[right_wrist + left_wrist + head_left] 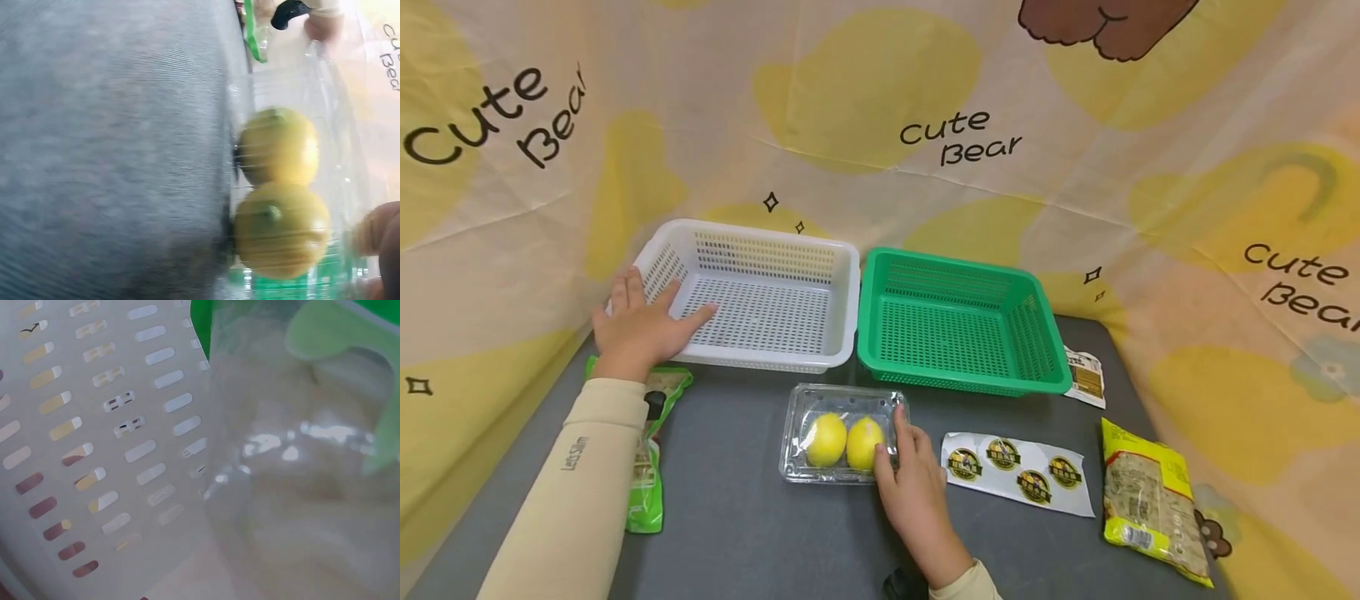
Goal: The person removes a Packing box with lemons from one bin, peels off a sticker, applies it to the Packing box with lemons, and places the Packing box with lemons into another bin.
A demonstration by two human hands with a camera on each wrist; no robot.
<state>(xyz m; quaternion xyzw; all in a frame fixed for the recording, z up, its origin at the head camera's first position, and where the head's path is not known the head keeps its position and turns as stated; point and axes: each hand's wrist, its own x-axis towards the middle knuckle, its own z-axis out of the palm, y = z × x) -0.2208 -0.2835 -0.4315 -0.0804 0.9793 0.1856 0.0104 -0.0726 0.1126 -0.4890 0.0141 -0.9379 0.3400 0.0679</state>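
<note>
My left hand [643, 325] rests on the left rim of a white perforated basket [846, 308], fingers spread and thumb stretched over the inside. Below that wrist lies a green-edged clear packet [645, 492], partly hidden by the sleeve; in the left wrist view the packet [281, 481] looms close beside the basket wall [137, 487]. With thumb and index finger, my right hand [913, 492] touches the right end of a clear plastic box [797, 425]. Two yellow lemons [826, 440] sit inside, side by side; the right wrist view shows the lemons [281, 231] through the plastic.
A green basket [962, 379] stands right of the white one, with a small packet [1086, 379] partly behind its corner. Right of the box lie a white strip with round logos [1018, 475] and a yellow bag [1150, 500]. Patterned cloth [865, 108] hangs behind the grey table [737, 542].
</note>
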